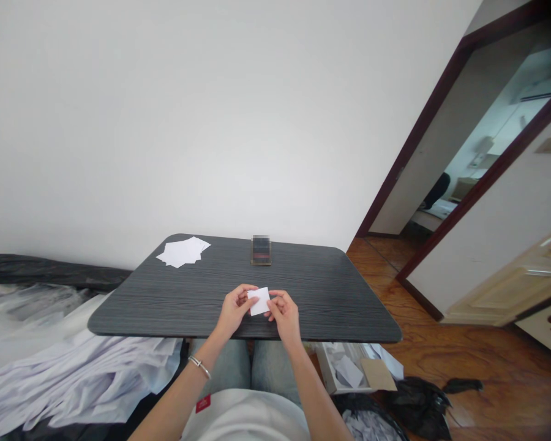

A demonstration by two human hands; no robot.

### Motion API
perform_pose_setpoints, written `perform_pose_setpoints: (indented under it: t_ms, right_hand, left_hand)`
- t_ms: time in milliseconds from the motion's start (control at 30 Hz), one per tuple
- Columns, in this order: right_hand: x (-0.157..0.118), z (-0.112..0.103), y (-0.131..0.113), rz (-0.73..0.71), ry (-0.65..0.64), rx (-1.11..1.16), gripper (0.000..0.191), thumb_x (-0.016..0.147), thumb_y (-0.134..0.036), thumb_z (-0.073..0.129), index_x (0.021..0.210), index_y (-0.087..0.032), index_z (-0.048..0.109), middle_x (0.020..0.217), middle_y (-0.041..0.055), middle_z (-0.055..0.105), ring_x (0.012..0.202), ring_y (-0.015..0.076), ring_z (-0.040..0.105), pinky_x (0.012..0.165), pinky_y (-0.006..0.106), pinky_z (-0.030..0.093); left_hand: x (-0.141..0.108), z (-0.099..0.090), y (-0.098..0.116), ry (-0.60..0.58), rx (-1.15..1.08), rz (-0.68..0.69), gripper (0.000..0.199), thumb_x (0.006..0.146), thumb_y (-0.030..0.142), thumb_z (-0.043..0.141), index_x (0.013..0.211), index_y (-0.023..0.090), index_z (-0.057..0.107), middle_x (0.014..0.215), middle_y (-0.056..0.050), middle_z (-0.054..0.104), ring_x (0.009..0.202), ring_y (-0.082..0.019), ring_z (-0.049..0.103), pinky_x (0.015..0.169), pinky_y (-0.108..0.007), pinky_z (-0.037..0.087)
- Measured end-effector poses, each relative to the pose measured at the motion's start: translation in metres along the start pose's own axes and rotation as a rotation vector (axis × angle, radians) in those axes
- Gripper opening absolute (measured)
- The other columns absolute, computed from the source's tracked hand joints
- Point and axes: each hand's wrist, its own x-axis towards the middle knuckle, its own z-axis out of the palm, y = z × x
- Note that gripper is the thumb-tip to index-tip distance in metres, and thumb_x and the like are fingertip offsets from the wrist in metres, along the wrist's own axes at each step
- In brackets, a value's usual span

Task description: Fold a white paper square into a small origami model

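Observation:
A small white piece of paper is held above the near part of the dark table, tilted slightly. My left hand pinches its left edge, thumb on top and fingers behind. On the other side my right hand grips the right edge between thumb and fingers. The fingertips behind the paper are hidden. Beyond the hands, a small dark framed object stands on the table, its front blurred. A loose pile of white paper sheets lies at the table's far left corner.
The dark wood-grained table stands against a white wall. White cloth is heaped at the left. Below the right side are a box of papers and black plastic bags. A doorway opens at the right.

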Motion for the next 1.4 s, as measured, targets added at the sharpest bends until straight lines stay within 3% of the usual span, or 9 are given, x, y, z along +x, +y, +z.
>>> perform_pose_setpoints:
  t_ms: [300,400,533,667,1000,1400]
  right_hand:
    - [0.0013,-0.0007,0.0018,0.072,-0.069,0.019,0.019,0.069,-0.030,0.062,0.079,-0.015,0.055,0.067,0.0019,0.063,0.052,0.0119,0.059,0.040,0.018,0.039]
    - [0.0024,-0.0002,0.0023,0.088,-0.097,0.009,0.018,0.069,-0.031,0.062,0.071,-0.015,0.056,0.060,0.0006,0.063,0.049,0.0114,0.058,0.039,0.017,0.038]
    - [0.0035,0.0002,0.0025,0.079,-0.028,0.037,0.021,0.072,-0.034,0.058,0.066,-0.015,0.053,0.055,-0.0005,0.062,0.044,0.0106,0.056,0.037,0.017,0.037]
    - [0.0032,0.0001,0.0027,0.075,0.012,0.046,0.024,0.072,-0.037,0.058,0.066,-0.015,0.053,0.052,-0.0002,0.061,0.044,0.0116,0.056,0.038,0.018,0.038]
    - [0.0028,-0.0004,0.0084,0.047,0.094,0.008,0.026,0.073,-0.040,0.057,0.066,-0.016,0.052,0.049,-0.0009,0.059,0.040,0.0114,0.054,0.038,0.020,0.041]
    - [0.0026,-0.0006,0.0059,0.044,0.093,0.054,0.028,0.074,-0.043,0.055,0.067,-0.015,0.052,0.049,-0.0019,0.057,0.038,0.0101,0.051,0.037,0.020,0.040]
  left_hand:
    - [-0.0010,0.0001,0.0005,0.070,0.058,0.031,0.031,0.068,0.031,0.062,0.091,0.012,0.055,0.055,0.003,0.055,0.042,-0.007,0.046,0.037,-0.017,0.038]
    - [-0.0014,0.0011,0.0025,0.040,0.059,0.026,0.030,0.070,0.033,0.060,0.090,0.011,0.056,0.058,0.001,0.056,0.044,-0.007,0.047,0.036,-0.017,0.039]
    - [-0.0023,0.0037,0.0067,-0.027,0.000,0.014,0.033,0.076,0.038,0.051,0.094,0.011,0.056,0.065,-0.001,0.055,0.053,-0.010,0.052,0.040,-0.018,0.044]
    - [-0.0031,0.0051,0.0082,-0.124,-0.029,-0.007,0.036,0.076,0.036,0.052,0.103,0.013,0.051,0.072,-0.002,0.056,0.060,-0.012,0.055,0.045,-0.019,0.047]
    - [-0.0020,0.0027,0.0024,-0.171,-0.062,-0.001,0.035,0.077,0.033,0.051,0.106,0.013,0.050,0.077,-0.004,0.058,0.066,-0.013,0.055,0.052,-0.022,0.047]
    - [-0.0036,0.0014,0.0030,-0.249,-0.100,0.007,0.038,0.077,0.027,0.052,0.113,0.016,0.046,0.081,-0.005,0.059,0.069,-0.014,0.056,0.057,-0.024,0.046]
